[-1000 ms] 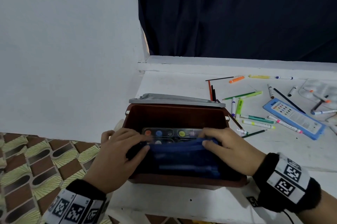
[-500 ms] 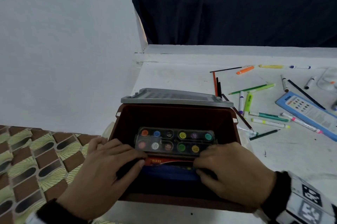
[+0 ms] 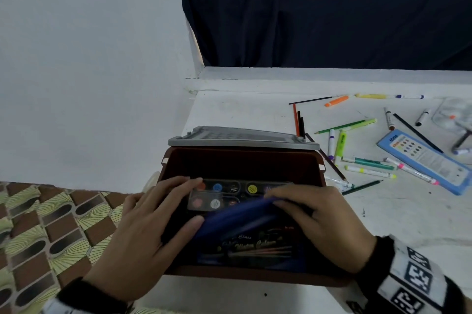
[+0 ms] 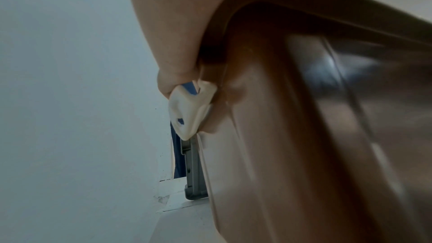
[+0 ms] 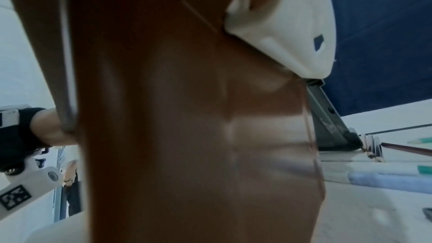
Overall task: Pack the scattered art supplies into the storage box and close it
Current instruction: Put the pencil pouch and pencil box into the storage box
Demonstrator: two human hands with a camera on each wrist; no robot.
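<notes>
Head view shows the left hand [image 3: 143,234] and right hand [image 3: 324,226], fingers curled round a blue watercolour case [image 3: 245,234], seating it beside the paint palette [image 3: 224,193] inside the brown storage box [image 3: 245,160]; next, gathering the scattered pens [image 3: 367,168].

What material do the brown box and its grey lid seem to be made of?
The brown box looks like moulded plastic with a smooth, slightly glossy finish: its side shows soft reflections in the wrist views. The grey lid seems matte plastic, with a moulded rim.
</notes>
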